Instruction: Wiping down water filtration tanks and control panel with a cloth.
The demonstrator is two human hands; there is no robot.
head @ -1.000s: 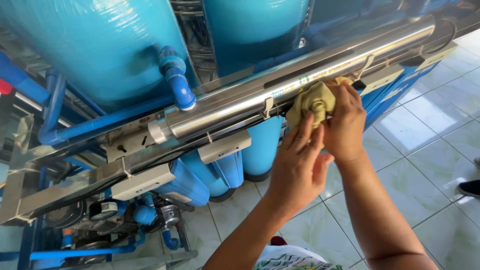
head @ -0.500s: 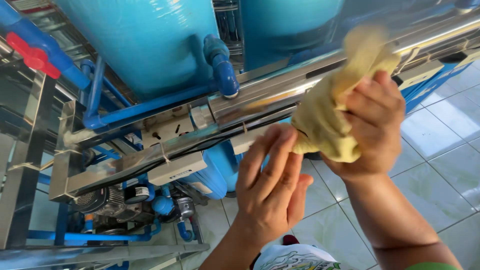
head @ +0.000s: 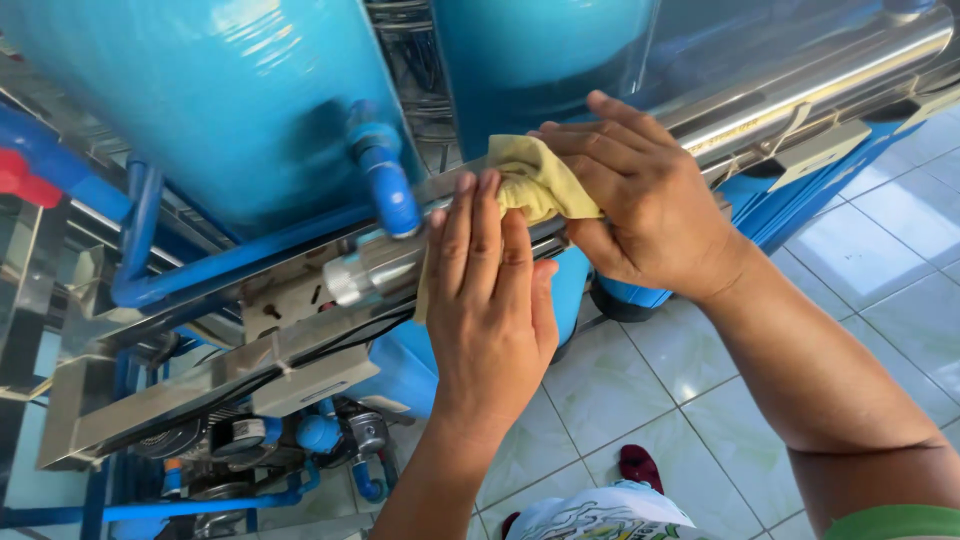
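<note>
A yellow cloth [head: 535,185] is draped over a shiny steel tube [head: 820,85] that runs diagonally across the frame. My right hand [head: 640,200] presses the cloth onto the tube from above, fingers spread over it. Flat against the cloth's lower part lies my left hand [head: 490,300], fingers together and pointing up, close to the tube's capped end [head: 355,275]. The cloth hides the stretch of tube under both hands.
Large blue tanks [head: 210,110] stand behind the tube, with blue pipes [head: 385,180] and a red valve handle [head: 20,180] at left. A steel frame [head: 180,390] and small pump parts [head: 320,435] sit below. White floor tiles [head: 680,380] lie under my arms.
Both hands and the cloth have moved left along the tube toward its capped end. The cloth, bunched in my right hand before, now lies spread under both hands.
</note>
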